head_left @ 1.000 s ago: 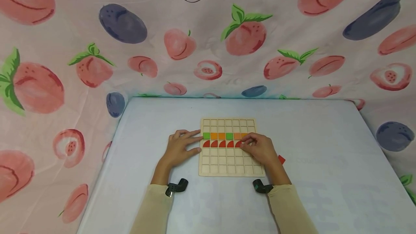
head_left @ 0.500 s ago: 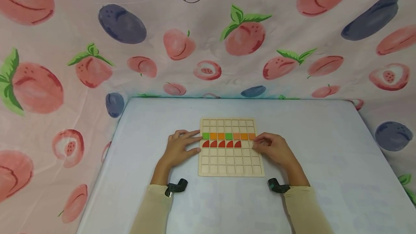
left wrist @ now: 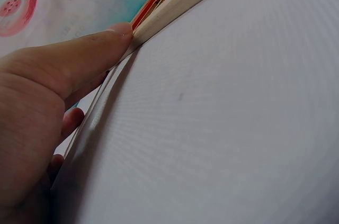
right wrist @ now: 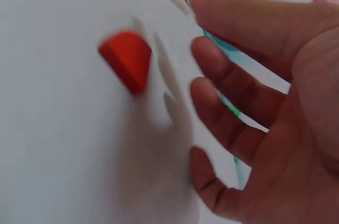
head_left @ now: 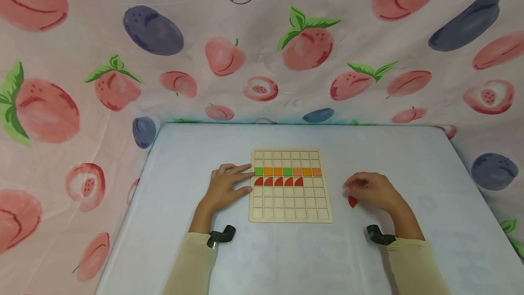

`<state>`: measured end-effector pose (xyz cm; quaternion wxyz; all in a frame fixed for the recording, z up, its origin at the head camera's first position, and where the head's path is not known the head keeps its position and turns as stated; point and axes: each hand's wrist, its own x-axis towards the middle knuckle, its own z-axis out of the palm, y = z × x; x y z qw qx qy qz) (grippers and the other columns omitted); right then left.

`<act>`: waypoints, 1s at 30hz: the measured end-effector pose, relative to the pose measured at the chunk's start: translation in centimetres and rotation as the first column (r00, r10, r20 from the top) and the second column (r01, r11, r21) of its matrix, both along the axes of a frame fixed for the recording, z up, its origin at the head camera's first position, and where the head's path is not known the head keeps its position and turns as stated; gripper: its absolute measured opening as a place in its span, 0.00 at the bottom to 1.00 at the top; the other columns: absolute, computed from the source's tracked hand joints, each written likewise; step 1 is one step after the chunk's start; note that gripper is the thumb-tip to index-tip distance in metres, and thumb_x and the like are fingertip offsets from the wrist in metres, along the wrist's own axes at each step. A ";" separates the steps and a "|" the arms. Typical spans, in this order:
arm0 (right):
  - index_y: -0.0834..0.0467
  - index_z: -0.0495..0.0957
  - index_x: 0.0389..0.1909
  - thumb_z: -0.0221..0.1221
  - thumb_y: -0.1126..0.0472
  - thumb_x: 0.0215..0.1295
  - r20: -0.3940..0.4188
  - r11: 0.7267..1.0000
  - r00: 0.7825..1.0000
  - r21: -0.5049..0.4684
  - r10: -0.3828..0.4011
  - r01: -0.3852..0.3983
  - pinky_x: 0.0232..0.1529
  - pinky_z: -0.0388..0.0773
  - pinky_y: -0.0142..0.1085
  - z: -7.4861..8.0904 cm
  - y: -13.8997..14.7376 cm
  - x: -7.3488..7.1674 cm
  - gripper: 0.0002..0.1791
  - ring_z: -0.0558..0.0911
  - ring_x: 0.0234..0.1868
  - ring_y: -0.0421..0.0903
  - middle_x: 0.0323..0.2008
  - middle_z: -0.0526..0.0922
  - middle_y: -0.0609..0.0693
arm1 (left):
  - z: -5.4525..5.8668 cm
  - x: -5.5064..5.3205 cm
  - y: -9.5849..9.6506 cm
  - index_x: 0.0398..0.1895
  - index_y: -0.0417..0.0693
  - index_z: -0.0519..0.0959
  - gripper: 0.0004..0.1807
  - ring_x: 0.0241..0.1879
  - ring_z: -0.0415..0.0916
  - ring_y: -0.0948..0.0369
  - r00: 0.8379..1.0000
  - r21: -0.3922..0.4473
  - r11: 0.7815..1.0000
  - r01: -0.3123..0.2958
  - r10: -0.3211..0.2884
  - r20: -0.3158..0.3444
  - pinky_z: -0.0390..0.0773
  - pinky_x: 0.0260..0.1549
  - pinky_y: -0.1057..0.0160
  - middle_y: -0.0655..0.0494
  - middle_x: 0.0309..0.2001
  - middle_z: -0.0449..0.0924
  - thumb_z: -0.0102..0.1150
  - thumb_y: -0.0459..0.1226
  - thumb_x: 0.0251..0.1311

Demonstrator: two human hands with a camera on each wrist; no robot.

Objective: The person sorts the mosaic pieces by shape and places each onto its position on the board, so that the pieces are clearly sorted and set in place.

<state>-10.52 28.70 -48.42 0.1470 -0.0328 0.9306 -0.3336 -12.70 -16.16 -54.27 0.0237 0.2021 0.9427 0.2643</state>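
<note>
A light wooden grid board lies on the table, one row holding green and orange square tiles. Below that row sit several red quarter-circle tiles, starting from the left side. My left hand rests at the board's left edge, thumb and fingertips against it; the left wrist view shows the thumb at the wooden rim. To the right of the board, my right hand hovers beside a loose red quarter-circle tile. Its fingers are relaxed and spread, with nothing between them.
The white tabletop extends around the board on all sides. Behind it hangs a fruit-patterned cloth. A black wrist camera is strapped at the left wrist, another black camera at the right.
My right hand has left the end of the square-tile row and moved right, off the board, to the loose red tile. The left hand stays at the board's edge.
</note>
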 end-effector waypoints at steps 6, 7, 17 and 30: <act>0.49 0.88 0.42 0.75 0.49 0.56 0.070 0.996 0.994 0.007 0.088 -0.089 0.43 0.72 0.37 0.0 1.2 0.1 0.15 0.75 0.42 0.45 0.38 0.84 0.46 | 0.1 0.0 0.0 0.66 0.71 0.78 0.27 0.69 0.62 0.55 1.000 0.006 1.000 0.001 -0.001 -0.003 0.59 0.62 0.46 0.72 0.74 0.68 0.62 0.59 0.64; 0.49 0.87 0.43 0.75 0.47 0.55 0.080 0.994 0.991 0.007 0.104 -0.105 0.45 0.72 0.37 0.0 1.4 0.0 0.16 0.75 0.43 0.45 0.40 0.85 0.46 | 0.1 0.0 0.0 0.66 0.71 0.78 0.27 0.69 0.62 0.55 1.000 0.006 1.000 0.002 -0.002 -0.004 0.59 0.62 0.46 0.72 0.74 0.68 0.62 0.59 0.64; 0.46 0.87 0.43 0.76 0.54 0.53 0.104 0.982 0.977 -0.031 0.188 -0.185 0.50 0.75 0.36 -0.7 2.5 -0.5 0.15 0.77 0.49 0.47 0.44 0.86 0.44 | 0.1 0.1 0.0 0.66 0.71 0.78 0.26 0.69 0.62 0.55 1.000 0.015 1.000 0.004 -0.004 -0.009 0.59 0.62 0.46 0.71 0.73 0.69 0.63 0.58 0.64; 0.51 0.85 0.43 0.75 0.54 0.56 0.080 0.987 0.984 -0.045 0.158 -0.154 0.40 0.72 0.31 -1.0 2.3 -0.9 0.15 0.76 0.39 0.41 0.34 0.81 0.47 | 0.1 0.1 0.0 0.66 0.71 0.79 0.26 0.68 0.62 0.55 1.000 0.021 1.000 0.002 -0.002 -0.012 0.60 0.61 0.47 0.71 0.73 0.69 0.64 0.58 0.64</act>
